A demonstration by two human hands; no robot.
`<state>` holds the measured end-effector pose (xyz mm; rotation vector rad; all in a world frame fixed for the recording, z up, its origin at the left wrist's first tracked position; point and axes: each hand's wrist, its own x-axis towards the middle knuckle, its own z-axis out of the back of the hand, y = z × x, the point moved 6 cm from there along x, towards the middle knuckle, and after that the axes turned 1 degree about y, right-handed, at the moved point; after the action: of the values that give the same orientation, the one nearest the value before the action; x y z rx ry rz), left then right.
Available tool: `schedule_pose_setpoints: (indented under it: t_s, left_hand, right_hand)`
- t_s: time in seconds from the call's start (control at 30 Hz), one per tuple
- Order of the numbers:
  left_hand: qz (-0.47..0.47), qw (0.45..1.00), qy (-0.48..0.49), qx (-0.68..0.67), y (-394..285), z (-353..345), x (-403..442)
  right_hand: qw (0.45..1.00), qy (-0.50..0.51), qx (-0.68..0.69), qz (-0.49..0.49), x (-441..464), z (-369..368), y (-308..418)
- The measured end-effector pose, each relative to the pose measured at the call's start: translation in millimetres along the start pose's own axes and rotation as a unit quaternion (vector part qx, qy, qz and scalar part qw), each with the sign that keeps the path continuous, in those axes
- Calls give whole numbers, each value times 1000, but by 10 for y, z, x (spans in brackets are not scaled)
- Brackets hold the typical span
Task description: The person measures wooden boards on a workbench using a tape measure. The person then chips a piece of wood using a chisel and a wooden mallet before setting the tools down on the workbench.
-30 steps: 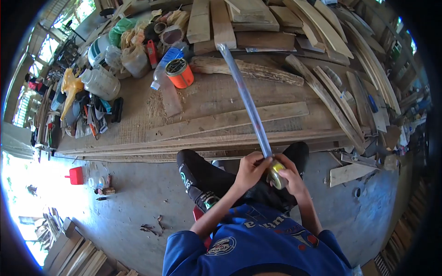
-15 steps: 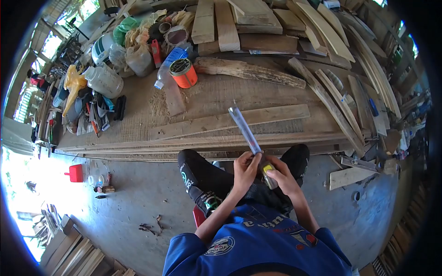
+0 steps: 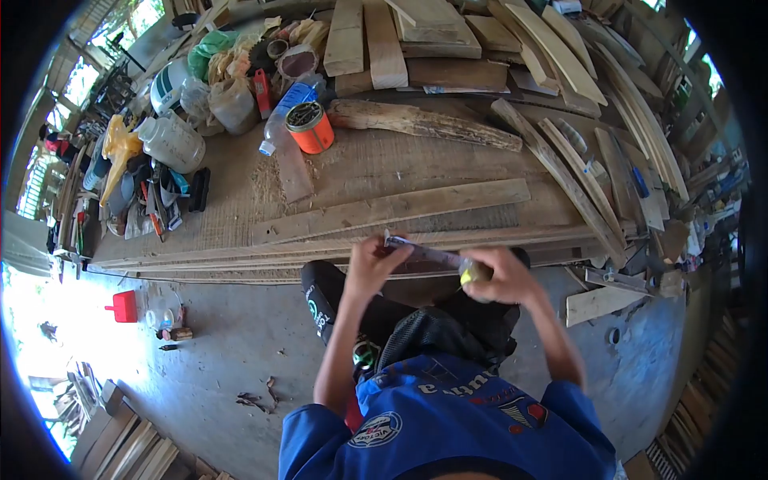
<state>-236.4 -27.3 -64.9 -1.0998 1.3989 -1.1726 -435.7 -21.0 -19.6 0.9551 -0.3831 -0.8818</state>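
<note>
gripped the case of the tape measure [image 3: 475,274] with closed fingers of the right hand [image 3: 506,278], near the edge of the workbench [image 3: 360,178]. pinched the blade [image 3: 435,254] close to its tip between thumb and fingers of the left hand [image 3: 368,270]. spanned both hands with a short length of blade. faced a plank [image 3: 392,210] on the workbench and an orange can [image 3: 314,138] farther back.
</note>
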Motion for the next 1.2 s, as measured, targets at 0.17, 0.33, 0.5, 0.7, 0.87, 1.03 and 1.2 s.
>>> schedule_pose_setpoints:
  t_s: [0.17, 0.33, 0.5, 0.7, 0.87, 1.03, 1.2]
  left_hand:
    - [-211, 916, -136, 312, -518, 480, 242]
    - [-305, 714, -303, 552, -332, 745, 203]
    - [-336, 704, -333, 529, -306, 760, 211]
    - [-348, 709, -333, 514, -301, 798, 211]
    - [-354, 707, -337, 511, -306, 791, 211]
    - [-354, 706, -330, 517, -291, 799, 227]
    - [-356, 704, -333, 517, -284, 797, 221]
  right_hand:
    - [931, 48, -360, -25, 756, 881, 445]
    - [784, 71, -616, -23, 1863, 1361, 1081]
    - [636, 131, -760, 21, 2799, 1092, 1080]
    - [568, 169, -803, -58, 3390, 950, 913]
    - [578, 198, -782, -122, 3435, 949, 1048]
    - [601, 171, -767, -147, 3610, 963, 1051]
    - [520, 345, -723, -296, 3385, 932, 1097]
